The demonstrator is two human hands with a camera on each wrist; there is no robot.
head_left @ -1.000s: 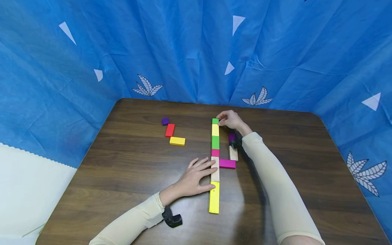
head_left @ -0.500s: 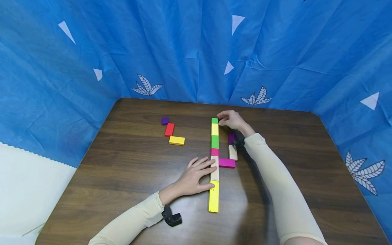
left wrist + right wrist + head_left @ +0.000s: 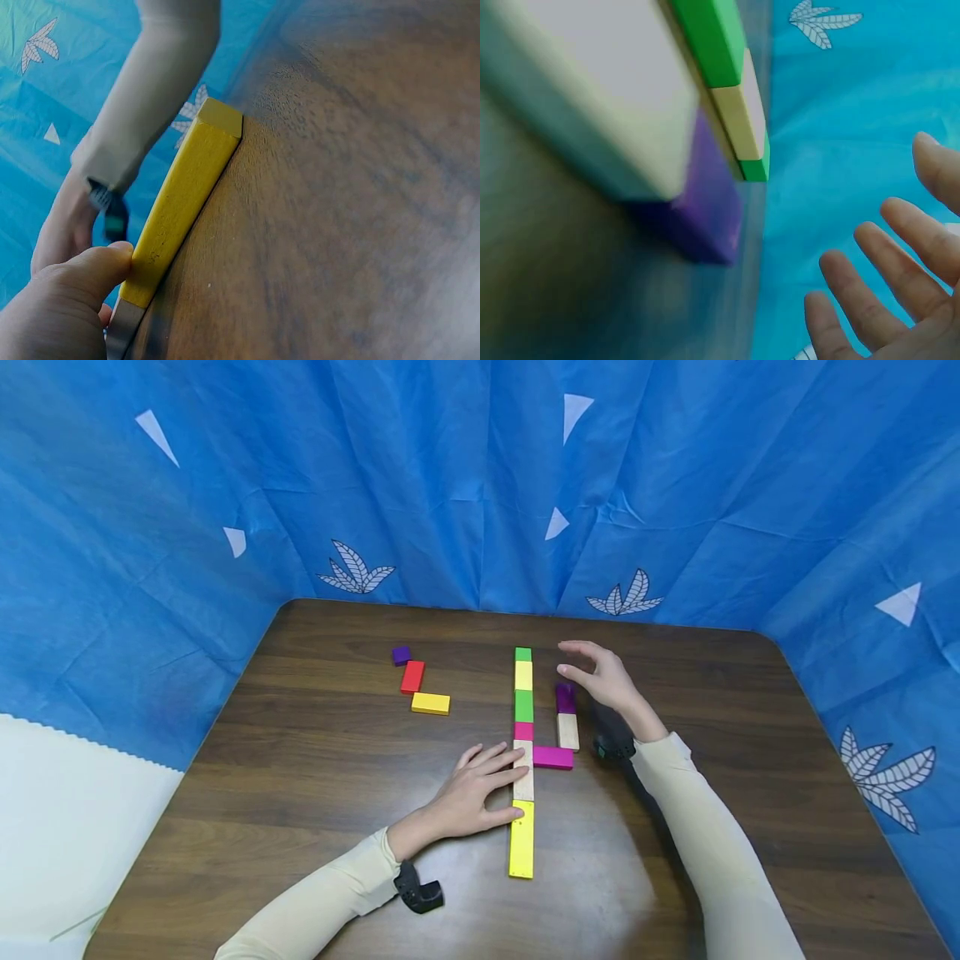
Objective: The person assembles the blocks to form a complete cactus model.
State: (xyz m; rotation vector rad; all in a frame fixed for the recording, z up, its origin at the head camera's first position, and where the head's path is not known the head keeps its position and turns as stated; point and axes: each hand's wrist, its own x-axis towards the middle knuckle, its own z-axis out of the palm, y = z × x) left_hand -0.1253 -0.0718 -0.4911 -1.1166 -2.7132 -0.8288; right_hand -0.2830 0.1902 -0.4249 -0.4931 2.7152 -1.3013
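Observation:
A straight row of blocks runs away from me. From the far end come a small green block [image 3: 522, 654], a pale yellow block [image 3: 523, 676], a green block [image 3: 523, 706], a pink block [image 3: 523, 731], a plain wooden block [image 3: 523, 789] and a long yellow block [image 3: 521, 852]. My left hand [image 3: 472, 795] rests spread on the row, fingers on the plain block and thumb on the yellow one. Holding nothing, my right hand [image 3: 606, 678] hovers right of the row, near a purple block [image 3: 566, 698], its fingers apart in the right wrist view.
Beside the row, a magenta block [image 3: 552, 758] touches it crosswise; another plain block [image 3: 567, 732] lies between magenta and purple. Farther left lie a small dark purple block [image 3: 401, 656], a red block [image 3: 412, 677] and a yellow-orange block [image 3: 431, 703]. A blue curtain [image 3: 450, 485] borders the table.
My right hand has left the far end of the row, drawing back to the right and toward me, fingers spreading wider. My left hand stays where it was; the blocks look unmoved.

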